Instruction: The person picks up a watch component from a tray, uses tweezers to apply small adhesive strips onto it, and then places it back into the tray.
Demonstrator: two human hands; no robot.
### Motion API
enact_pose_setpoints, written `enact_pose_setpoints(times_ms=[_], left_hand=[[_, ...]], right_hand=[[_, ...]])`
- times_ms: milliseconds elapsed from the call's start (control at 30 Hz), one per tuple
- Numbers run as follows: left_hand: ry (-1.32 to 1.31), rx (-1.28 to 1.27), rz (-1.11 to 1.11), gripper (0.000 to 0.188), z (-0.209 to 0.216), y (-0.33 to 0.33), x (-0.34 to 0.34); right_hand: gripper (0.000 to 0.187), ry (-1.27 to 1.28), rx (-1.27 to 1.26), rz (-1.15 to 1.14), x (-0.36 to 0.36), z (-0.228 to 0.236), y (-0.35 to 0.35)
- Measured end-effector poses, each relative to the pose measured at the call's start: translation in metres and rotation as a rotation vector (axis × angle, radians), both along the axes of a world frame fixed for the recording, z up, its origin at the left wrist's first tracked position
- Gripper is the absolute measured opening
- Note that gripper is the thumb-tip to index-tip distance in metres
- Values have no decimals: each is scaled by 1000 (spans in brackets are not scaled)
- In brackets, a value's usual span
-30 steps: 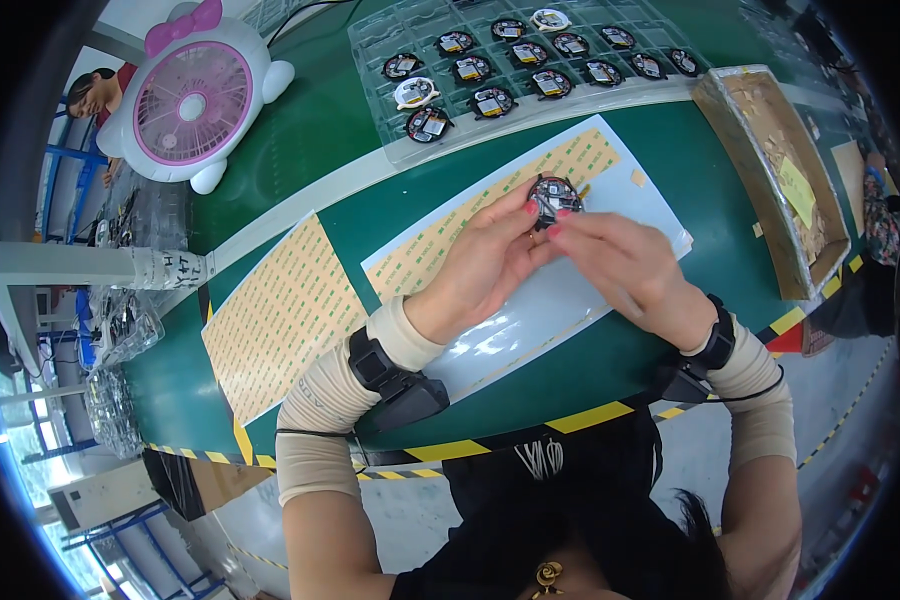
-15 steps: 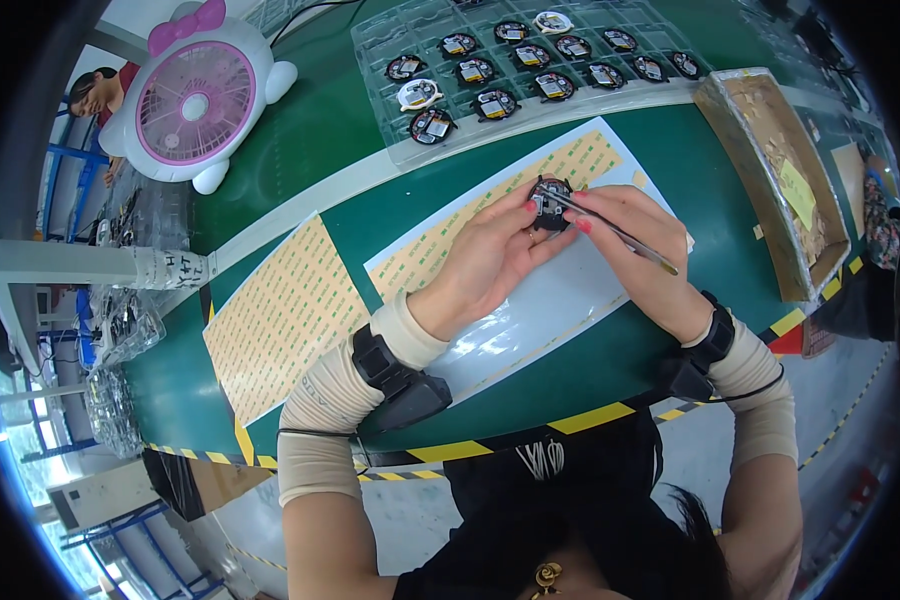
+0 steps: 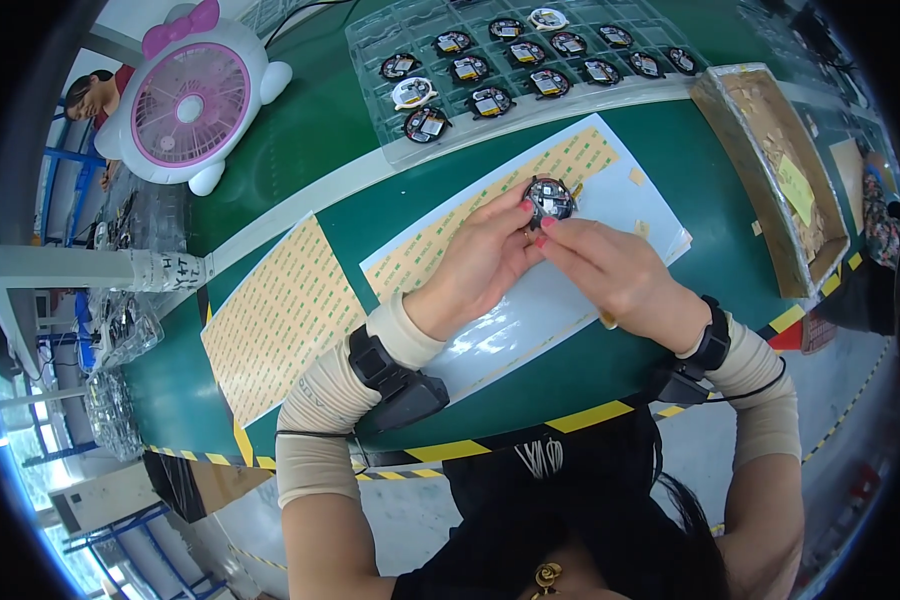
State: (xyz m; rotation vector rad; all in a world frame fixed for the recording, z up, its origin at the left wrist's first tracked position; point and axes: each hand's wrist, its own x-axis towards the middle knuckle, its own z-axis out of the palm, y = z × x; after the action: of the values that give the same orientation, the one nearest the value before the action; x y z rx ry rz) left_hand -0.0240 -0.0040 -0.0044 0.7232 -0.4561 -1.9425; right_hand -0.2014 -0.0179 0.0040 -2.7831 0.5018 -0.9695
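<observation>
A round dark watch module (image 3: 551, 202) with a shiny inner face rests in my left hand (image 3: 473, 268), gripped by its rim between thumb and fingers. A small yellowish strip juts from its right edge. Close against the module's lower side, the thumb and forefinger of my right hand (image 3: 618, 275) are pinched together. The end of the tweezers (image 3: 608, 320) pokes out below that hand; the hand hides the rest of them. Beneath both hands lies a white backing sheet (image 3: 520, 325), with tan adhesive pieces marked in green (image 3: 420, 252) along its far side.
Left of it lies a tan, green-marked adhesive sheet (image 3: 285, 320). A clear plastic tray (image 3: 378, 125) with several round modules stands at the back. On the right is a cardboard box (image 3: 755, 210) of tan scraps. A pink-and-white fan (image 3: 188, 110) stands far left, a person behind it.
My right hand has dropped lower and nearer the module's bottom edge. The tweezers have swung from across the module to mostly behind the hand, uncovering the module's shiny face and yellowish strip.
</observation>
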Motion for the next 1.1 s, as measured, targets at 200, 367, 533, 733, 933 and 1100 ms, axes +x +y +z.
enact_pose_setpoints(times_ms=[200, 367, 533, 733, 933, 1100], left_hand=[[-104, -50, -2, 32, -4, -1, 1], [-237, -80, 41, 34, 2, 3, -5], [-363, -180, 28, 32, 0, 7, -8], [-418, -224, -28, 32, 3, 5, -6], [-373, -198, -41, 33, 3, 4, -5], [-396, -210, -51, 33, 4, 6, -5]], right_hand=[[31, 206, -220, -10, 2, 1, 7], [29, -92, 209, 19, -10, 7, -5], [22, -380, 896, -84, -12, 13, -15], [14, -655, 1300, -199, -7, 18, -16], [13, -615, 1104, -136, -8, 14, -12], [14, -654, 1139, -146, -7, 10, -14]])
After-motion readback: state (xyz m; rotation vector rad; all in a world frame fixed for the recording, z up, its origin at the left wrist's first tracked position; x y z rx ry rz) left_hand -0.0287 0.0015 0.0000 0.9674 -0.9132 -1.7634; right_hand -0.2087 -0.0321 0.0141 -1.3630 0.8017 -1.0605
